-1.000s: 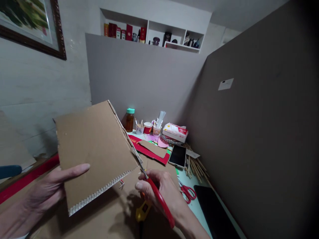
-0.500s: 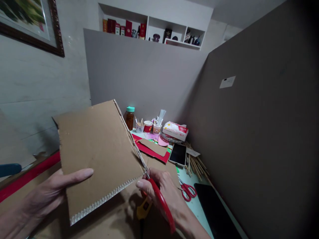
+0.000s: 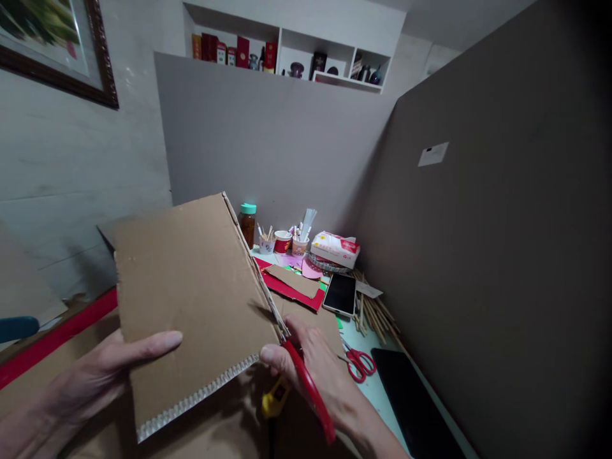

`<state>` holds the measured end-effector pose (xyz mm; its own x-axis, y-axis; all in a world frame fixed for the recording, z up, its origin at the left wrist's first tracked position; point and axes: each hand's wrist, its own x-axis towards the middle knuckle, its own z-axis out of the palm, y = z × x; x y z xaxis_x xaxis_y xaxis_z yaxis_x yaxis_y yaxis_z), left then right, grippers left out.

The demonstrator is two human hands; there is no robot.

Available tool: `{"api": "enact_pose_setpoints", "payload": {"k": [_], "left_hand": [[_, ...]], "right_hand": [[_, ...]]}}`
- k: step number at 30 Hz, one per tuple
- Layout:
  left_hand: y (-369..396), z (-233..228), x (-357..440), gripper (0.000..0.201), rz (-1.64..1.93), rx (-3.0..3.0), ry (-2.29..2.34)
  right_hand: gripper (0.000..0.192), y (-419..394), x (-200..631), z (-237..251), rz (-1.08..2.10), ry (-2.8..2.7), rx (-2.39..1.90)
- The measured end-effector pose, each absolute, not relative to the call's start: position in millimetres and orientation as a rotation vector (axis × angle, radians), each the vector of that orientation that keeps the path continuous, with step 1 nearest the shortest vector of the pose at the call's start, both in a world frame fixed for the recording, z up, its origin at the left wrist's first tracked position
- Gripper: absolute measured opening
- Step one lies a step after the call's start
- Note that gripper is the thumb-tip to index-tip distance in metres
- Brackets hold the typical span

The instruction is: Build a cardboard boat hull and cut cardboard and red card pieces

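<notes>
A brown corrugated cardboard piece is held up and tilted in front of me. My left hand grips its lower left edge, thumb flat on the face and fingers behind it. My right hand is closed around red-handled scissors. Their blades sit at the right edge of the cardboard near its lower right corner, with one dark blade partly showing over the face. Below the right hand a yellow tool, perhaps a utility knife, lies on more cardboard, partly hidden.
Red scissors, a phone, a black tablet-like slab and a bundle of sticks lie on the right. Cups of sticks and pens, a green-lidded jar and a tissue pack stand behind. Grey panels enclose the table.
The cardboard has shifted slightly right and down with my left hand. A dark scissor blade now shows over its face near the right edge. Both hands keep their holds.
</notes>
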<state>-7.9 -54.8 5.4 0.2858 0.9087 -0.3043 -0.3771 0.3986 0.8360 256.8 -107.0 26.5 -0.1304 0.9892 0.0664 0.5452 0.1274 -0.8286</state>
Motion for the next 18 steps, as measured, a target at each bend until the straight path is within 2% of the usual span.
{"api": "enact_pose_setpoints", "payload": {"k": [3,9,13,15,18], "left_hand": [[-55.8,7.4,-6.9,0.089,0.96,0.722,0.889],[-55.4,9.8,-8.2,0.103,0.996,0.678,1.006],[-55.0,10.2,-8.5,0.091,0.983,0.712,0.949],[-55.4,10.7,-7.6,0.09,0.993,0.729,0.936],[-56.5,10.4,-6.2,0.101,1.004,0.756,0.966]], "right_hand": [[0.043,-108.3,255.9,25.9,0.839,-1.785,-1.542],[0.049,-110.1,251.1,16.7,0.733,-1.722,-1.642],[0.05,-106.1,249.8,13.6,0.684,-1.761,-1.587],[0.049,-103.1,250.9,13.4,0.737,-1.753,-1.581],[0.048,-101.0,254.0,14.7,0.854,-1.728,-1.573]]}}
